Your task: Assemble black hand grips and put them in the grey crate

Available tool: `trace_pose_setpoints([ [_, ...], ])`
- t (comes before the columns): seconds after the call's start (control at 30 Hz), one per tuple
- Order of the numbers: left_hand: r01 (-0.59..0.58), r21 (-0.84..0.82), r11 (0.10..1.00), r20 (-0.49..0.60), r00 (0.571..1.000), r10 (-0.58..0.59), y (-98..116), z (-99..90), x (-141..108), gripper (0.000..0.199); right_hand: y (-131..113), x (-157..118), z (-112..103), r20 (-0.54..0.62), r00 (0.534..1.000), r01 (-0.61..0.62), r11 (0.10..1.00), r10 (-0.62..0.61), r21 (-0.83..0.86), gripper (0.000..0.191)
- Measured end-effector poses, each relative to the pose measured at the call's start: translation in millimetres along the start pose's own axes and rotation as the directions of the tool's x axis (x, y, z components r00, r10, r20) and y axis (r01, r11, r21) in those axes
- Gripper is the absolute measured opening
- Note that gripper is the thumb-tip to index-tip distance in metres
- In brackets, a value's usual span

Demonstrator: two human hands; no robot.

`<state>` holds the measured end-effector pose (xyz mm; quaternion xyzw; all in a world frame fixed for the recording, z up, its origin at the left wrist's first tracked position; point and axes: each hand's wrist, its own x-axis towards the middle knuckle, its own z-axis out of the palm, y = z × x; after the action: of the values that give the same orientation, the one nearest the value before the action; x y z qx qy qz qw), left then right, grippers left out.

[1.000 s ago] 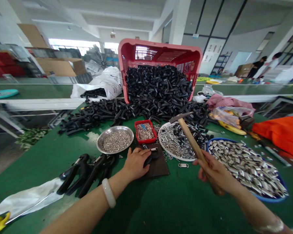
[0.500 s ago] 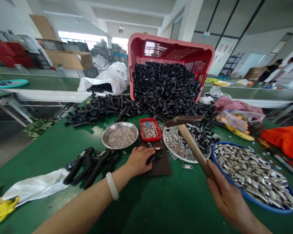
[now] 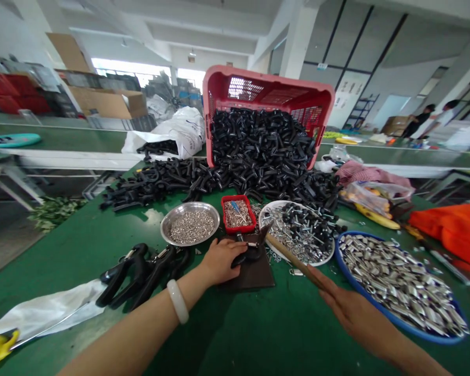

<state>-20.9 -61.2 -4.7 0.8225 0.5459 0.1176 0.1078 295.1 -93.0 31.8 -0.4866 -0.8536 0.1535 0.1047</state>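
On a green workbench [image 3: 82, 277], the left hand [image 3: 221, 261] clamps a black plastic piece [image 3: 250, 255] against a dark board [image 3: 250, 274] at twelve o'clock. The right hand [image 3: 356, 313] grips a hammer [image 3: 293, 261], its head just beside the piece. A blue tray [image 3: 370, 305] sits at two o'clock; farther off at twelve, a tipped pink crate [image 3: 268, 86] spills black parts [image 3: 258, 151].

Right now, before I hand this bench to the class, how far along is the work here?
Done: several black clips with metal fittings lie grouped left of the dark board. In hand: the left hand grips a black clip with a spring on the board, and the right hand holds a wooden-handled hammer. Remaining: the black heap spilled from the pink crate, plus the filled blue tray of metal sleeves.
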Motion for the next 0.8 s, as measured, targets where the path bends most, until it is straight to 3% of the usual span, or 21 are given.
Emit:
trace_pose_setpoints([
  [0.1,-0.044,-0.025,0.999,0.020,0.999,0.045,-6,-0.7,-1,0.054,-7,1,-11,0.016,1.000,0.005,1.000,-0.005,-0.004,0.048],
  [0.23,0.018,-0.071,0.997,-0.034,0.999,-0.021,-14,4.4,-7,0.068,-25,-3,-7,-0.258,0.964,0.058,0.998,-0.059,-0.008,0.054],
  [0.3,0.091,-0.085,0.992,-0.088,0.991,-0.099,-16,7.5,-10,0.072,-28,-4,3,-0.302,0.950,0.077,0.997,-0.082,-0.028,0.056],
  [0.47,0.080,-0.107,0.991,-0.102,0.991,-0.091,-19,8.5,-12,0.057,-25,3,10,0.013,0.990,0.139,0.990,-0.139,0.002,0.050],
  [0.67,0.089,-0.132,0.987,-0.110,0.988,-0.104,-21,8.0,-9,0.060,-32,5,2,-0.114,0.993,0.030,0.999,-0.032,-0.017,0.052],
  [0.8,0.126,-0.122,0.985,-0.078,0.988,-0.136,-20,7.2,-9,0.059,-31,10,5,0.091,0.995,0.043,0.999,-0.045,0.018,0.049],
])
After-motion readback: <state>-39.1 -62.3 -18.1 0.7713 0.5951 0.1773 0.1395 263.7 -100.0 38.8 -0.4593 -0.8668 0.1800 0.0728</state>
